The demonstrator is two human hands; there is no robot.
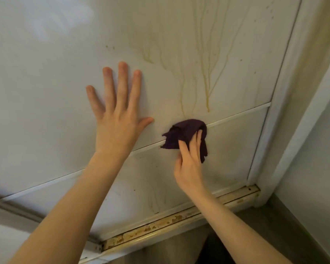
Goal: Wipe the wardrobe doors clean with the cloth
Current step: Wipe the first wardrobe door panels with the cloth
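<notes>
- Wardrobe door (46, 73): standing ahead, filling most of the view.
- Cross strip (236, 116): running across the door, parting an upper panel from a lower one.
- Left hand (116, 119): lying flat on the upper panel, just above the strip, left of the cloth and apart from it.
- Cloth (185, 132): sitting over the strip, overlapping both panels.
- Right hand (189, 164): holding the cloth against the door from below.
- Drip streaks (208, 73): running down the upper panel, ending just above the cloth.
- Bottom track (160, 225): lying under the door's lower edge.
- Upright frame (271, 111): standing at the door's right edge, side wall (312, 168) beyond it.
</notes>
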